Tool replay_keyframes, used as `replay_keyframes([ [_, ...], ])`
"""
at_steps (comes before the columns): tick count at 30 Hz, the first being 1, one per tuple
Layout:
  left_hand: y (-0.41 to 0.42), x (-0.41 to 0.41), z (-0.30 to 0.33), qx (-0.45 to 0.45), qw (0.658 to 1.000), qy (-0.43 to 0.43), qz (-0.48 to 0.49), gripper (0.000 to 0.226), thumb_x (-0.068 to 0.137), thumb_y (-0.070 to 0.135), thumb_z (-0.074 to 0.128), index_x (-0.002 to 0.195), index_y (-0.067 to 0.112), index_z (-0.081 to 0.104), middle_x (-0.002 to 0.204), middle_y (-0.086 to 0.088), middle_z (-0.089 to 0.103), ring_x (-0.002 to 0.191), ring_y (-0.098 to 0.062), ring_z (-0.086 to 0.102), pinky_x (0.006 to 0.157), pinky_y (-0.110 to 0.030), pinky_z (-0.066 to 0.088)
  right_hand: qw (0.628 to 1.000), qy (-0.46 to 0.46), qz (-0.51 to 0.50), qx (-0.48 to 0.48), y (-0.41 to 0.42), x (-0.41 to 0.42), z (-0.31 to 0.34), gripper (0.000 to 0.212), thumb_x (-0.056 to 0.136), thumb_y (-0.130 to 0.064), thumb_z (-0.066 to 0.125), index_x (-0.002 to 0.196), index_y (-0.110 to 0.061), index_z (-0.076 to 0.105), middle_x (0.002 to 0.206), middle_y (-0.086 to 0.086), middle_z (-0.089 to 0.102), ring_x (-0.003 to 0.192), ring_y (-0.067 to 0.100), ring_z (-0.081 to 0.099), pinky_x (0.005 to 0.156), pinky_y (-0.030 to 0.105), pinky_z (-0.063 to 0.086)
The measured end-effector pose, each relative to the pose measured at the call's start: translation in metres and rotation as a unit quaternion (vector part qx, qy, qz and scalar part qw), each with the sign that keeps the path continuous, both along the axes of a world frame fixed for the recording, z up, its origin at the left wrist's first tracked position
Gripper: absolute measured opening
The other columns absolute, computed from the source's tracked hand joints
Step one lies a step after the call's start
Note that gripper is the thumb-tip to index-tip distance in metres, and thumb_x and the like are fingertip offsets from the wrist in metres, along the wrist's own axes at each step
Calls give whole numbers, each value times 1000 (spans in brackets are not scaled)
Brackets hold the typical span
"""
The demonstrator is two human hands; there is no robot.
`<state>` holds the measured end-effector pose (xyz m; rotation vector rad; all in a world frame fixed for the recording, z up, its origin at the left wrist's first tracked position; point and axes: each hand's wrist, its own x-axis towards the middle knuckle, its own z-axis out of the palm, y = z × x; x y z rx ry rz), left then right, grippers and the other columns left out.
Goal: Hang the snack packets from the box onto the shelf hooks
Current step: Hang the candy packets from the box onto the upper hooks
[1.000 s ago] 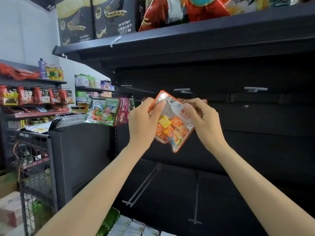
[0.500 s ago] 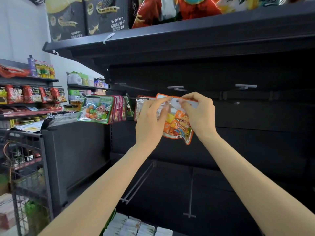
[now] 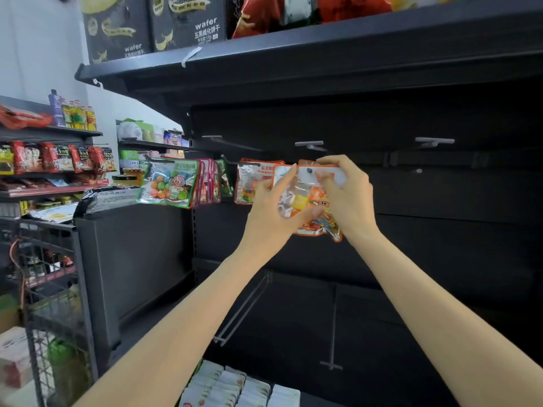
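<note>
Orange-edged packet point(image 3: 305, 198) of sweets, both hands point(image 3: 346, 195) gripping.

A black metal shelving unit point(image 3: 382, 69) fills most of the view, its back panel point(image 3: 440, 245) dark and in shadow under the top shelf, where wafer boxes point(image 3: 188, 22) and red bags point(image 3: 264, 16) stand. To the left a white wall point(image 3: 38, 48) is brightly lit, with further shelves point(image 3: 50, 133) of packaged goods against it, and a wire-mesh rack point(image 3: 50, 289) stands low at the left edge
</note>
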<state>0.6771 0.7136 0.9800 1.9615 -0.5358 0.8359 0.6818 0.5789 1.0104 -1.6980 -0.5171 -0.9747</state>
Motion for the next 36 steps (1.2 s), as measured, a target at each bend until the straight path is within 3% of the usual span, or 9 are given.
replay_keyframes([
  [4, 8, 7, 1, 37, 999, -4, -29, 85, 72, 52, 68, 143, 50, 20, 146, 11, 39, 127, -4, 42, 101, -31, 45, 989, 14, 142, -43, -11, 0, -26, 50, 93, -12, 57, 129, -41, 37, 127, -14, 50, 105, 2, 61, 75, 17, 54],
  [7, 12, 12, 5, 47, 996, 16, -71, 85, 78, 30, 73, 142, 46, 21, 133, 20, 46, 110, 7, 52, 88, -12, 46, 979, 42, 189, -71, -25, 4, -35, 78, 87, -6, 65, 140, -44, 22, 133, -11, 46, 106, 3, 62, 78, 21, 55],
  [12, 10, 29, 9, 52, 994, 31, -89, 86, 78, 19, 74, 141, 44, 23, 114, 32, 43, 93, 23, 50, 80, -6, 46, 969, 127, 195, -82, -39, 18, -31, 116, 78, 4, 71, 148, -43, -8, 130, -2, 52, 99, 13, 68, 78, 34, 58],
  [15, 1, 45, 10, 51, 996, 27, -67, 84, 78, 19, 74, 145, 34, 26, 124, 18, 49, 93, 11, 55, 73, -6, 48, 977, 146, 144, -50, -43, 31, -34, 104, 76, 2, 74, 149, -33, 9, 127, -3, 56, 105, 12, 64, 88, 37, 56],
  [21, -16, 85, 11, 64, 997, 36, -22, 82, 78, 20, 75, 146, 27, 29, 134, -1, 54, 115, -12, 55, 93, -24, 47, 977, 200, 81, 5, -43, 63, -20, 69, 69, 9, 74, 120, -27, 44, 106, -1, 65, 102, 19, 65, 78, 40, 58],
  [24, -28, 105, 13, 80, 993, 89, 7, 85, 81, 23, 72, 148, 33, 21, 136, -5, 49, 120, -23, 51, 98, -35, 46, 978, 205, 20, -19, -36, 79, -16, 70, 81, 4, 66, 135, -26, 34, 115, 1, 60, 100, 18, 61, 61, 32, 58],
  [28, -42, 126, 13, 108, 988, 107, 41, 81, 87, 25, 66, 149, 32, 15, 136, -10, 49, 122, -28, 50, 99, -36, 42, 983, 131, -68, -105, -37, 99, -25, 94, 91, -1, 55, 147, -44, -6, 112, 2, 58, 90, 13, 58, 78, 37, 57],
  [30, -44, 132, 14, 106, 988, 106, 36, 80, 87, 27, 65, 149, 32, 16, 138, -9, 49, 124, -27, 49, 102, -38, 41, 979, 103, -92, -153, -40, 108, -26, 95, 91, 5, 51, 145, -50, -5, 116, 8, 60, 91, 16, 61, 81, 38, 57],
  [36, -43, 140, 15, 111, 989, 90, 36, 79, 87, 23, 65, 148, 34, 16, 136, -8, 51, 121, -25, 52, 99, -35, 43, 966, 121, -114, -200, -43, 123, -25, 82, 90, 7, 51, 151, -34, 13, 126, 18, 46, 113, 30, 53, 88, 43, 54],
])
